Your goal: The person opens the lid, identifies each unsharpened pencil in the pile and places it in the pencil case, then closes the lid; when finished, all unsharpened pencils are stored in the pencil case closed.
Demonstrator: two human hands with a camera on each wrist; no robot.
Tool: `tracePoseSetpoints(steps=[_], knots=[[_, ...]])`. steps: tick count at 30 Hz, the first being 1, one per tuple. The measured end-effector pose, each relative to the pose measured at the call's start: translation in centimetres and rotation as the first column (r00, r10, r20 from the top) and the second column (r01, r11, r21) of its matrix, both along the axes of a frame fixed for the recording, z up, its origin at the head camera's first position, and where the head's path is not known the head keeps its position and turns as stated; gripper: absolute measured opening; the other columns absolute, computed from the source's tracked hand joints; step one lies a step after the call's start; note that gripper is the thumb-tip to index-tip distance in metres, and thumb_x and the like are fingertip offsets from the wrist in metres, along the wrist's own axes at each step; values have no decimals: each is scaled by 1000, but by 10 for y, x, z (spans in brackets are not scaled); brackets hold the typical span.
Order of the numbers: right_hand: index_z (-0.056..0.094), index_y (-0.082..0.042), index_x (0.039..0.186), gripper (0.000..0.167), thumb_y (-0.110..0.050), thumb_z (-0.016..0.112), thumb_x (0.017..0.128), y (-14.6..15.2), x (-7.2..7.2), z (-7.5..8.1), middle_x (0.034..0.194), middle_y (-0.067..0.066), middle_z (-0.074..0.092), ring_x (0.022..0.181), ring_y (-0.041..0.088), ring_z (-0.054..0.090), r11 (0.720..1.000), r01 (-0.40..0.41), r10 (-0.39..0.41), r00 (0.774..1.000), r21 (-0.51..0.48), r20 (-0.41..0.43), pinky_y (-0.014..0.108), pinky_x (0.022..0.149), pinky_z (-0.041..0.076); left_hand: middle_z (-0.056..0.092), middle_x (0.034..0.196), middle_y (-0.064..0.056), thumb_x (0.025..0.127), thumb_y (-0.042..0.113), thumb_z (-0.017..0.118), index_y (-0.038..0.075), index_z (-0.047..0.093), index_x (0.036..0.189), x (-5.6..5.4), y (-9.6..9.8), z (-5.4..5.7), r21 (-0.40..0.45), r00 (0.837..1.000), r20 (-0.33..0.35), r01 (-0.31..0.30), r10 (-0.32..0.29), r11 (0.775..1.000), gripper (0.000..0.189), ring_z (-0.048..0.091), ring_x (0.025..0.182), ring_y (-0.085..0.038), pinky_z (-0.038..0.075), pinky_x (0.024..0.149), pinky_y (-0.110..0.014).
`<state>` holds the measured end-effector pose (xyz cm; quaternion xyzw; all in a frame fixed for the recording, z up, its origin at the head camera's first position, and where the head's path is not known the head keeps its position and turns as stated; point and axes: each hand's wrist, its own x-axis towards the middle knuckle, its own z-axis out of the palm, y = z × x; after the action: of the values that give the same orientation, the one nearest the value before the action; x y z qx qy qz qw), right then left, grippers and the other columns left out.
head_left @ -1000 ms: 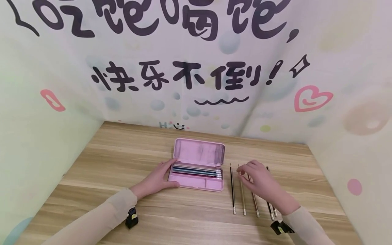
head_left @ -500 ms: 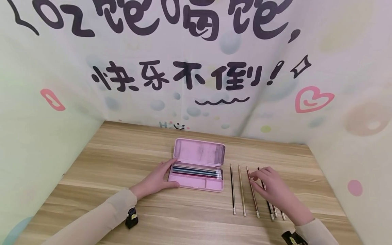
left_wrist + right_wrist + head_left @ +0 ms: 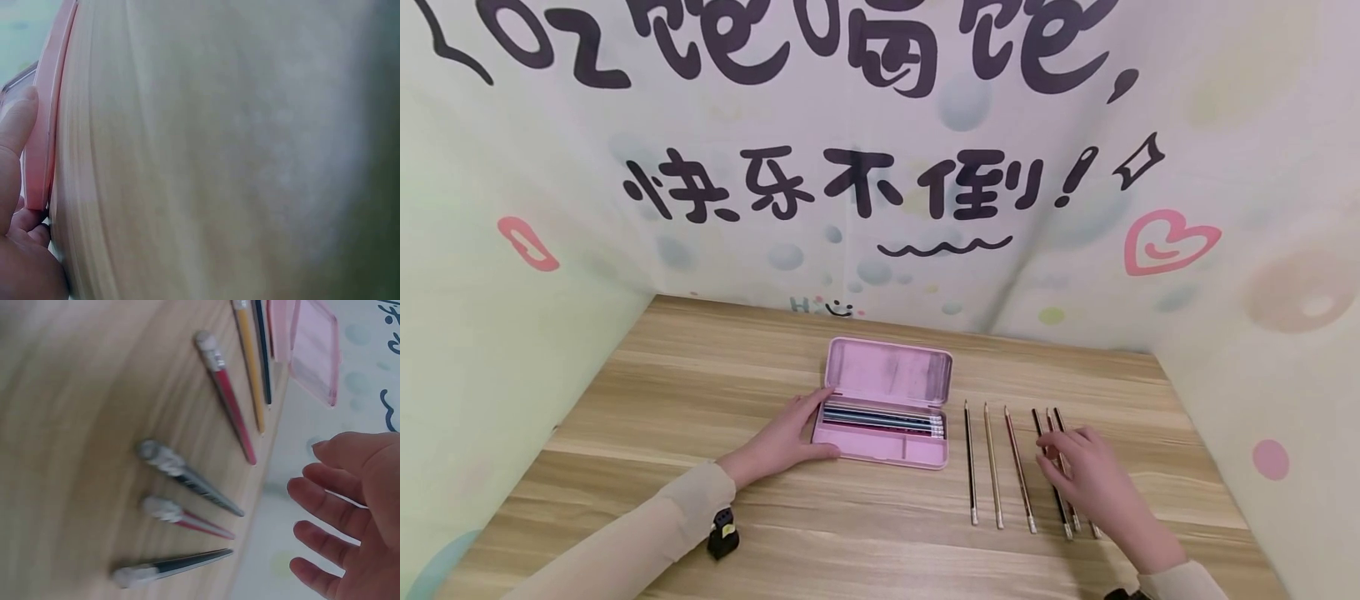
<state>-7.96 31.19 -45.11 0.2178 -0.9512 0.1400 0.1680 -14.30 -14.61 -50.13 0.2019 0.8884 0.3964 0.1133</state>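
An open pink pencil case (image 3: 865, 447) stands in the middle of the table, with several pencils (image 3: 880, 419) lying side by side in its back compartment. My left hand (image 3: 786, 437) grips the case's left end, thumb at the front corner and fingers toward the hinge. In the left wrist view the thumb (image 3: 19, 122) lies against the pink side wall. Over the right-hand group of loose pencils hovers my right hand (image 3: 1086, 471), fingers loosely bent and holding nothing. That group has a black pencil (image 3: 200, 487), a red pencil (image 3: 203, 524) and another dark pencil (image 3: 187, 564).
Between the case and my right hand, a black pencil (image 3: 971, 467), a yellow pencil (image 3: 993, 468) and a dark red pencil (image 3: 1020, 471) lie spaced apart, eraser ends toward me. Behind the wooden table (image 3: 700, 367) hangs a printed cloth backdrop (image 3: 737, 258).
My right hand has moved right and slightly toward me, from above the yellow and red pencils to the right-hand group, uncovering the red one. The left hand has stayed on the case.
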Motion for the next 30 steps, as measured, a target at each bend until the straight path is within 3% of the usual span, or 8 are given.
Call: tracePoseSetpoints(steps=[13, 23, 30], knots=[[75, -7, 98, 27, 0, 86, 75, 13, 13, -25, 75, -8, 67, 83, 26, 63, 992, 77, -77, 997, 101, -9, 51, 70, 55, 38, 163, -24, 87, 38, 86, 6, 30, 163, 1, -1, 0, 4, 1000, 10, -5, 5, 1000, 100, 26, 152, -51, 18, 127, -62], [74, -4, 107, 36, -1, 89, 74, 13, 18, -29, 81, -4, 69, 89, 34, 64, 985, 121, -128, 990, 126, 55, 56, 73, 55, 39, 162, -23, 87, 41, 85, 8, 30, 164, 0, 0, 0, -8, 1000, 16, -9, 9, 1000, 100, 27, 152, -51, 19, 126, -63], [73, -1, 109, 42, -1, 91, 70, 12, 17, -33, 80, -2, 70, 85, 34, 64, 989, 100, -100, 995, 110, 0, 55, 70, 55, 38, 163, -23, 87, 41, 85, 8, 30, 164, 0, 0, 1, -6, 1000, 15, -7, 7, 1000, 100, 27, 152, -50, 18, 127, -63]])
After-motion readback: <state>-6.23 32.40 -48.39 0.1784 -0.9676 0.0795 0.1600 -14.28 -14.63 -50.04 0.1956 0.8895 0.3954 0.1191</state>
